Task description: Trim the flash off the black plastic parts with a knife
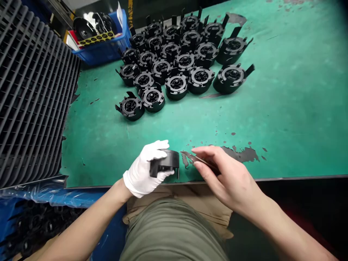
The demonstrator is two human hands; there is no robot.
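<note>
Our gloved left hand (141,167) clasps a black part (172,159); at its three o'clock, our right hand (231,177) grasps a knife (199,160); at twelve stand black cups (176,84).

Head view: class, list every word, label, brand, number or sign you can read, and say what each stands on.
No text can be read.
Yellow strip in the blue bin: dark round marks, too small to read.
Yellow floor marking: too blurred to tell whether it holds letters.
Held black part and pointed tool: no legible lettering.
</note>
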